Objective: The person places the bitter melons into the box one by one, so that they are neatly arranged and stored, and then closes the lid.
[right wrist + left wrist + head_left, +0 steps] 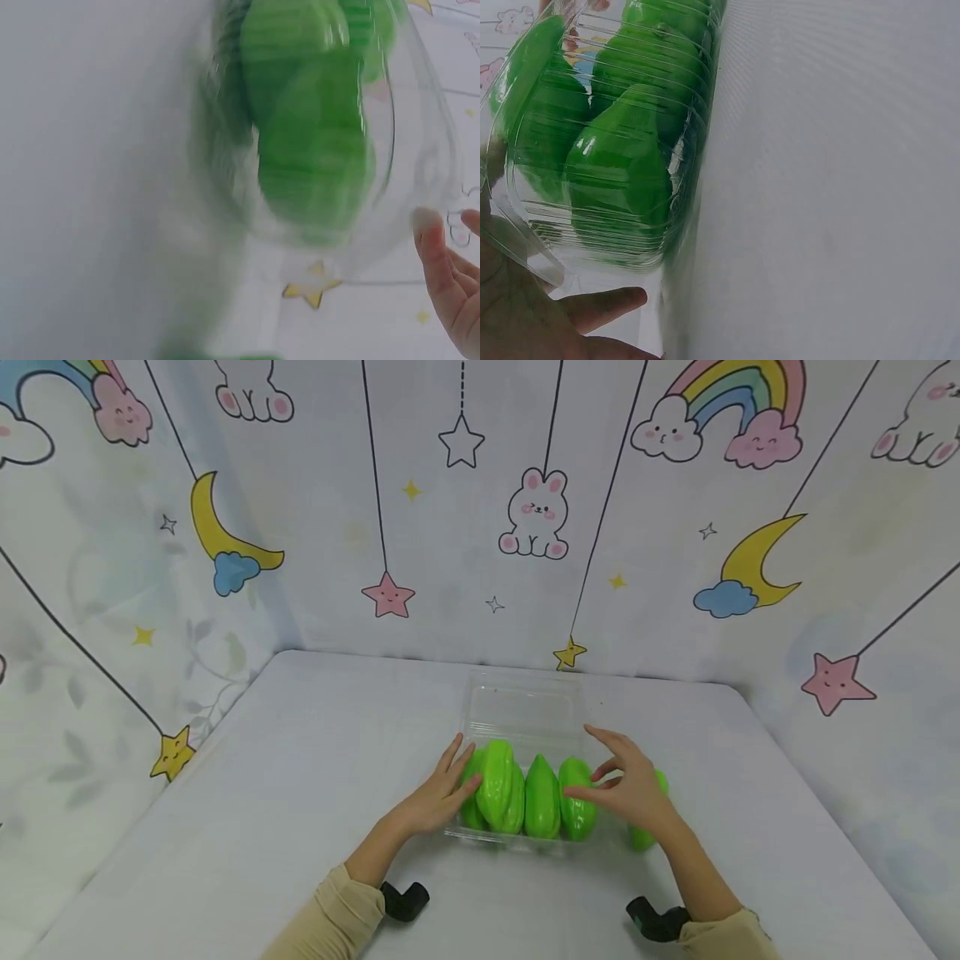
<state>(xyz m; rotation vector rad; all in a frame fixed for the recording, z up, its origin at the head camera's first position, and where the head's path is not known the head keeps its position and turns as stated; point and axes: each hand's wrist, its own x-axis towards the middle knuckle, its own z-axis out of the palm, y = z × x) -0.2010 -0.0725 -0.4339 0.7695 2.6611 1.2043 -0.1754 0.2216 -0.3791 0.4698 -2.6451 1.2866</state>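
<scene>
A clear plastic clamshell box [525, 703] lies with its lid folded back, away from me. Several glossy, bright green, elongated fruit-like pieces [542, 802] sit in its base, and one lies on top of others at the left. My left hand [438, 797] rests at the box's left side with its fingers extended by the leftmost pieces. Over the box's right end is my right hand [630, 785], thumb and fingers parted with nothing between them. Another green piece [642, 837] lies on the table to the right, partly hidden behind the right wrist. The right wrist view is blurred.
The box stands on a white-covered table [300, 777]. A printed cloth [315, 510] with moons, stars and rabbits hangs behind and at both sides. Black wrist-worn devices [405, 902] stick out near both sleeves.
</scene>
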